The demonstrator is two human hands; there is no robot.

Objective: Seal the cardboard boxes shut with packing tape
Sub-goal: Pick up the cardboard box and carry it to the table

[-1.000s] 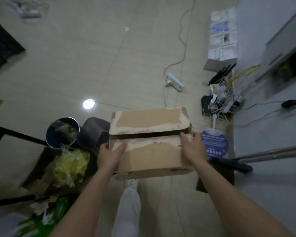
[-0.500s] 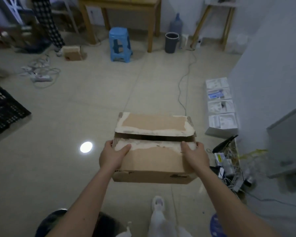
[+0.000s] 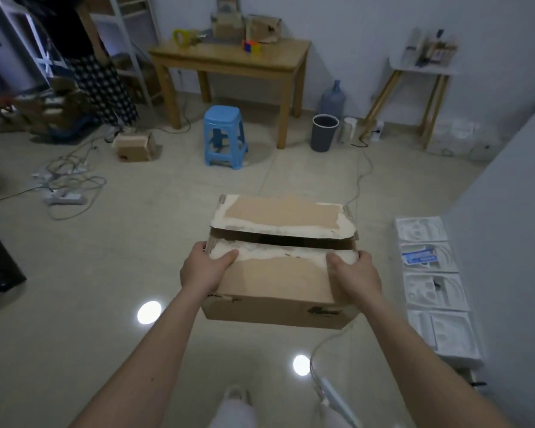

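Cardboard box [image 3: 278, 273] between left hand [image 3: 203, 270], right hand [image 3: 354, 274].

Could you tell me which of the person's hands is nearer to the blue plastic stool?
Left. The left hand grips the cardboard box at its left end, below the blue stool; the right hand grips the far end, further right.

A wooden surface [image 3: 229, 58] and blue stool [image 3: 225, 135] are seen on a glossy tiled floor [image 3: 105, 273], apparently dimly lit.
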